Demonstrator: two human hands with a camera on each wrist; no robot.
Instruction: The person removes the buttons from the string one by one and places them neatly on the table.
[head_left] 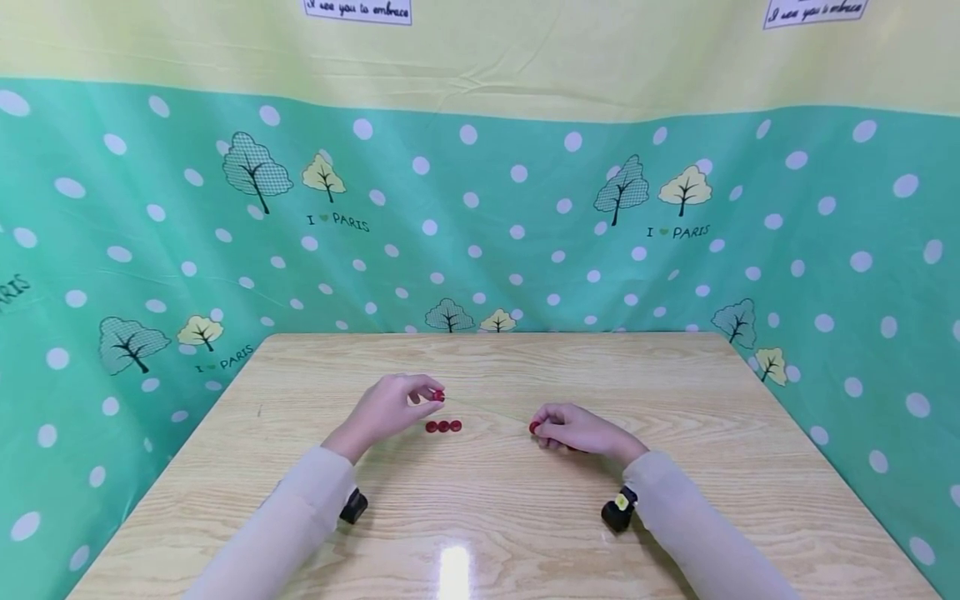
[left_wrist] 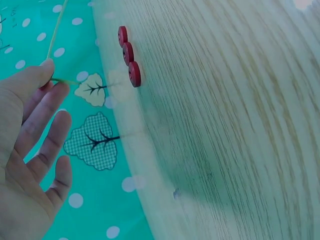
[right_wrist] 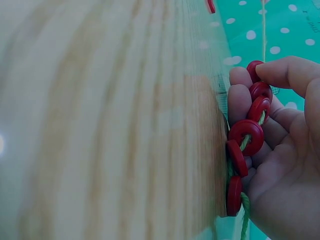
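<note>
My left hand (head_left: 393, 405) pinches a red button (head_left: 438, 396) between thumb and fingertips, above the table. A thin green string (left_wrist: 56, 31) passes through that pinch and runs taut across to my right hand (head_left: 579, 429). Several red buttons (right_wrist: 246, 137) are threaded on the string at the right hand, lying along its curled fingers in the right wrist view. The right thumb and index finger grip the front button (right_wrist: 254, 71) of that row. Three loose red buttons (head_left: 444, 427) lie in a touching row on the table, below the left fingertips.
A light wood table (head_left: 480, 517) spreads under both hands. Behind and beside it hangs a green dotted cloth (head_left: 517, 200) with printed trees. Black wrist cameras (head_left: 618, 511) sit under the sleeves. The string's tail (right_wrist: 245, 215) hangs below the threaded buttons.
</note>
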